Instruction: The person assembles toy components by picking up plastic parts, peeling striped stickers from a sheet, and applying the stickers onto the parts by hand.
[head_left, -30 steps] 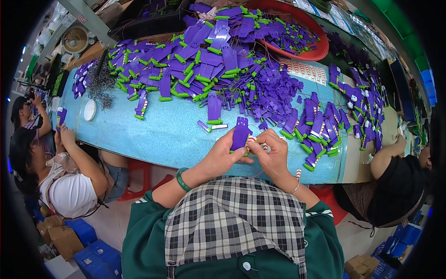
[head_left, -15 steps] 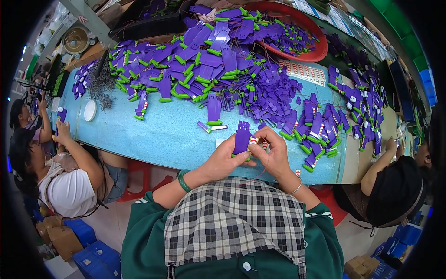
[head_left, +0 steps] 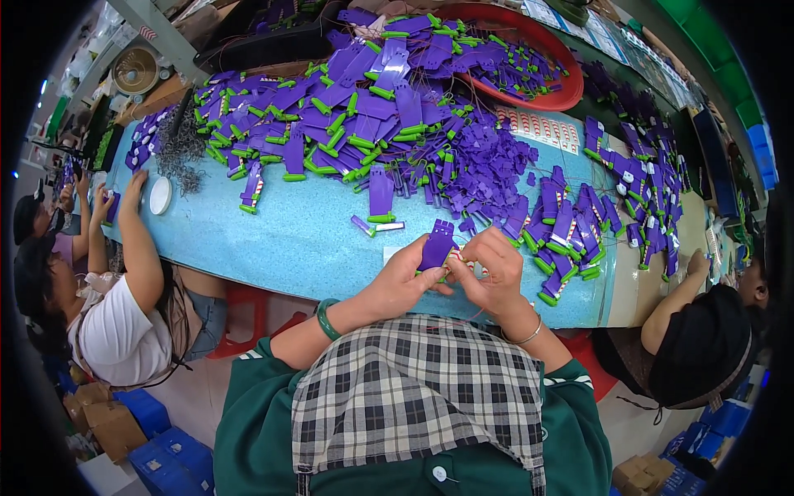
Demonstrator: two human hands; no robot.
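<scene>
My left hand (head_left: 399, 285) is closed on a flat purple plastic piece (head_left: 437, 245), thumb across its lower front. The piece stands tilted above the table near my body. My right hand (head_left: 492, 273) has thumb and fingers pinched at a red-and-white striped strip (head_left: 456, 257) along the piece's right edge. Fingers partly cover the strip, so how far it is stuck down cannot be made out. Just beyond my hands lies a purple piece with a green end (head_left: 381, 194), beside a small loose purple-and-green part (head_left: 362, 225).
A large heap of purple-and-green pieces (head_left: 356, 107) covers the far side of the blue table (head_left: 248, 252). A smaller pile (head_left: 566, 219) lies right. Behind are a red basin (head_left: 571, 87) and a striped sticker sheet (head_left: 542, 131). A white lid (head_left: 161, 197) sits left. Co-workers sit on both sides.
The purple piece has tipped slightly to the right in my left hand. My right fingers have lifted and curled at its edge. A co-worker at left has reached forward over the table.
</scene>
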